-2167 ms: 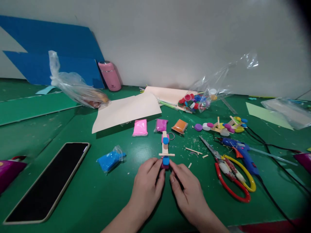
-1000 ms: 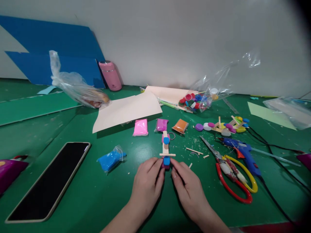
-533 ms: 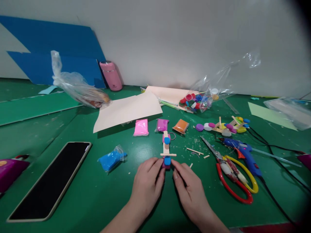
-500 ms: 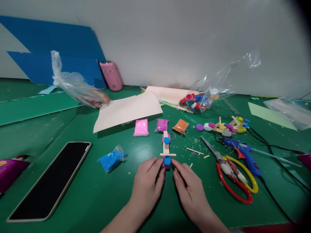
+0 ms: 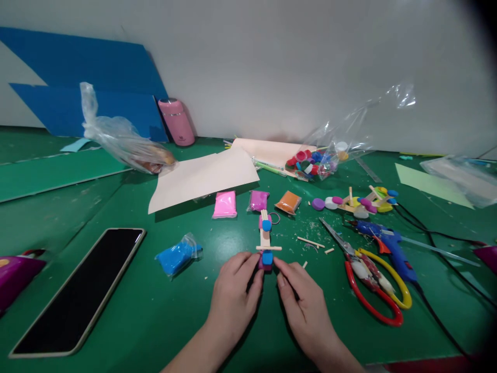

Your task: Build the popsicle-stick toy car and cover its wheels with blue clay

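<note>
A small craft-stick model (image 5: 264, 237) lies lengthwise in front of me, with a thin crosswise stick and blue and pink clay-like pieces on it. My left hand (image 5: 236, 290) pinches the near end from the left, fingertips against the purple-pink piece (image 5: 265, 267). From the right, the bent fingers of my right hand (image 5: 303, 295) press at the same end, beside the blue piece (image 5: 267, 257). Packets of pink clay (image 5: 224, 204), magenta clay (image 5: 258, 200) and orange clay (image 5: 288, 202) lie beyond the model. A blue clay packet (image 5: 176, 255) rests to the left.
Scissors (image 5: 373, 285) and a blue glue gun (image 5: 384, 243) with its cord lie to the right. A phone (image 5: 79, 290) is at left. Farther back are pale paper (image 5: 205, 178), a bag of bottle caps (image 5: 310, 160), a pink bottle (image 5: 176, 122) and another stick model (image 5: 361, 203).
The view has shifted very slightly. Both hands keep nearly the same position at the near end of the model.
</note>
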Tool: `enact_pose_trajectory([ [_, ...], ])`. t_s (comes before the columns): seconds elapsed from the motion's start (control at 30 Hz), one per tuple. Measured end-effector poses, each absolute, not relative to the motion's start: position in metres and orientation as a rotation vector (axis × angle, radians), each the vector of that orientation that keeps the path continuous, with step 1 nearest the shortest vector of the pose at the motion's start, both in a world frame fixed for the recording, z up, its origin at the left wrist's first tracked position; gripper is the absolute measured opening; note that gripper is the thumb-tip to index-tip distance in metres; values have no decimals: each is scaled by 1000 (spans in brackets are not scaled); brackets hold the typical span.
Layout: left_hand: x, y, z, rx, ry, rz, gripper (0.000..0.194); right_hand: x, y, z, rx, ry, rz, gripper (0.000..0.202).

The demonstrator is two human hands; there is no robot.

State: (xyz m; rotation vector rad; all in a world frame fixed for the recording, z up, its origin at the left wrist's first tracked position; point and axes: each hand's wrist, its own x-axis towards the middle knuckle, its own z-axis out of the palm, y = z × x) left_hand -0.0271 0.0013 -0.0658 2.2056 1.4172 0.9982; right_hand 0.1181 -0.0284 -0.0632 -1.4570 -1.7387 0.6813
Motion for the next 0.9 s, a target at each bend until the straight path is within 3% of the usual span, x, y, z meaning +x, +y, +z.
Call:
enact_pose_trajectory([
  [0.9, -25, -1, -64, 2193, 1480, 1040, 30, 129, -20, -56, -1507, -1619, 751, 35],
])
